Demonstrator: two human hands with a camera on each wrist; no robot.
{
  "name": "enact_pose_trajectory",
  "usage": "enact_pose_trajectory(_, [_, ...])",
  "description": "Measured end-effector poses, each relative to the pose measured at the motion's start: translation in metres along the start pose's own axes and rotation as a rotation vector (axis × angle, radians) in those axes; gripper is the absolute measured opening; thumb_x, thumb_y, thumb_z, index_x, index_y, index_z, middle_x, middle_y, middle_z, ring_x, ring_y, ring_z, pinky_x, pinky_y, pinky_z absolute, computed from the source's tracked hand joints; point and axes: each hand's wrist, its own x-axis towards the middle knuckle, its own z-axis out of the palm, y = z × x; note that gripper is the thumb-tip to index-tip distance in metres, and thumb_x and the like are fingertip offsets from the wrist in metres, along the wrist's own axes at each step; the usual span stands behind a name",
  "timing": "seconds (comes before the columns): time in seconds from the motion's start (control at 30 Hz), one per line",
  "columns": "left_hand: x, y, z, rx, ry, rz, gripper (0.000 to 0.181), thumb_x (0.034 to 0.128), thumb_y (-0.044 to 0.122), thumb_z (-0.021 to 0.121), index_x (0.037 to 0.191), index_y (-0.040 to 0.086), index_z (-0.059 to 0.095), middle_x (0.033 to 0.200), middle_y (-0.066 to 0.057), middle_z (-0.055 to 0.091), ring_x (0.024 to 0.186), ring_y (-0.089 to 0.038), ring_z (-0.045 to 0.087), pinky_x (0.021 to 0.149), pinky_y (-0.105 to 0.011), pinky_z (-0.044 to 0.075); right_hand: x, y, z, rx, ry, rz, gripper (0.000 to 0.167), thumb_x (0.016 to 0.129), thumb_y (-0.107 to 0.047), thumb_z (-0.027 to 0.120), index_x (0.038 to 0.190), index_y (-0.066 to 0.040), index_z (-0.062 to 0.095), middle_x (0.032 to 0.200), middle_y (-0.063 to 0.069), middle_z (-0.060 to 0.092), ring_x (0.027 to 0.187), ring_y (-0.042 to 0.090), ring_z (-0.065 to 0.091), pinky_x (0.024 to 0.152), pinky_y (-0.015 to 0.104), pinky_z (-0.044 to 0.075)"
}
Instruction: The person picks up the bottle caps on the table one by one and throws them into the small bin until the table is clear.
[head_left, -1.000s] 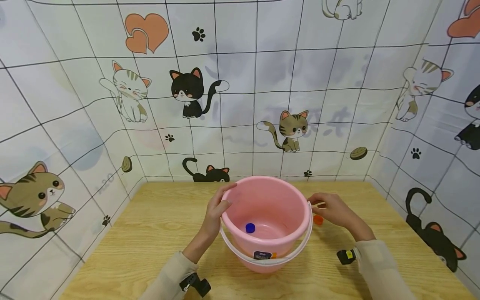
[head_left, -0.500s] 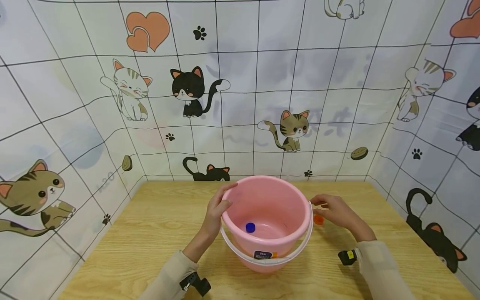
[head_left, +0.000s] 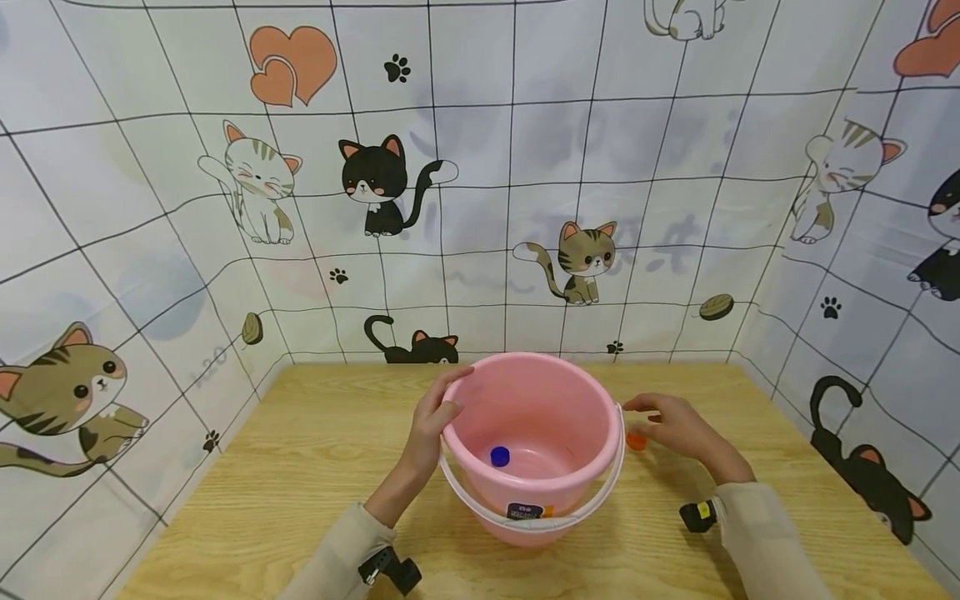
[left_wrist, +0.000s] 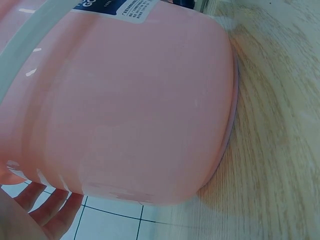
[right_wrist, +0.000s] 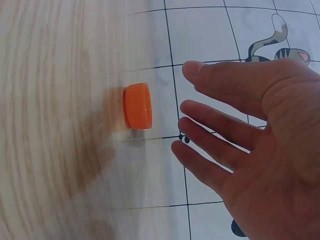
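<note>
A pink bucket (head_left: 536, 417) with its white handle (head_left: 536, 524) lowered at the front stands on the table. My left hand (head_left: 432, 414) grips its left rim, thumb over the edge; in the left wrist view, fingers (left_wrist: 55, 212) lie against the outer wall. Inside, on the bottom, is a blue bottle cap (head_left: 500, 456). Right of the bucket an orange bottle cap (right_wrist: 138, 106) rests on the wood, partly covered by my right hand in the head view. That right hand (head_left: 670, 424) hovers over it, fingers spread and apart from the cap in the right wrist view.
The wooden table (head_left: 330, 450) reaches back to a cat-print sheet (head_left: 480, 183) that hangs behind it and along both sides. A small black wrist camera (head_left: 699, 517) sits at the right cuff, and another black camera (head_left: 401, 575) at the left.
My right hand has shifted slightly to the right and down, away from the bucket's rim and over the orange bottle cap. The left hand and the bucket have stayed in place.
</note>
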Motion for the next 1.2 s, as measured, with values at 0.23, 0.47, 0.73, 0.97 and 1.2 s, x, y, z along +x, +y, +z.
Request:
enact_pose_trajectory(0.23, [0.0, -0.001, 0.0, -0.001, -0.002, -0.003, 0.052, 0.0925, 0.018, 0.048, 0.144, 0.015, 0.056, 0.144, -0.014, 0.057, 0.121, -0.043, 0.06, 0.098, -0.056, 0.056, -0.001, 0.006, 0.002, 0.002, 0.008, -0.007, 0.036, 0.093, -0.01, 0.072, 0.125, 0.006, 0.067, 0.126, 0.027, 0.068, 0.121, 0.052, 0.06, 0.097, 0.059, 0.055])
enact_pose_trajectory(0.47, [0.0, 0.0, -0.001, 0.009, 0.007, -0.011, 0.053, 0.0925, 0.02, 0.049, 0.144, 0.015, 0.057, 0.145, -0.015, 0.056, 0.121, -0.043, 0.059, 0.098, -0.053, 0.056, -0.001, 0.01, 0.006, 0.024, -0.013, 0.027, 0.045, 0.089, -0.008, 0.075, 0.129, 0.009, 0.064, 0.13, 0.03, 0.065, 0.121, 0.053, 0.06, 0.096, 0.057, 0.057])
enact_pose_trajectory(0.73, [0.0, 0.001, 0.0, 0.004, 0.001, -0.004, 0.053, 0.0917, 0.019, 0.048, 0.144, 0.016, 0.057, 0.146, -0.011, 0.056, 0.124, -0.038, 0.059, 0.101, -0.054, 0.054, -0.002, 0.013, 0.01, 0.063, -0.066, 0.069, 0.056, 0.083, -0.006, 0.081, 0.132, 0.012, 0.059, 0.132, 0.034, 0.062, 0.119, 0.054, 0.061, 0.095, 0.058, 0.057])
enact_pose_trajectory(0.97, [-0.001, 0.001, 0.0, -0.007, -0.002, -0.008, 0.053, 0.0921, 0.019, 0.048, 0.145, 0.017, 0.056, 0.146, -0.012, 0.055, 0.122, -0.039, 0.06, 0.099, -0.053, 0.056, -0.002, 0.016, 0.013, 0.099, -0.092, 0.086, 0.051, 0.085, -0.003, 0.079, 0.13, 0.01, 0.061, 0.131, 0.034, 0.063, 0.118, 0.051, 0.064, 0.094, 0.053, 0.059])
enact_pose_trajectory(1.2, [0.0, 0.0, 0.0, -0.003, -0.012, -0.002, 0.054, 0.0928, 0.019, 0.048, 0.146, 0.016, 0.055, 0.148, -0.013, 0.054, 0.123, -0.038, 0.059, 0.099, -0.05, 0.056, -0.003, 0.019, 0.013, 0.089, -0.109, 0.036, 0.044, 0.083, -0.002, 0.08, 0.123, 0.008, 0.066, 0.122, 0.029, 0.068, 0.112, 0.047, 0.067, 0.091, 0.051, 0.06])
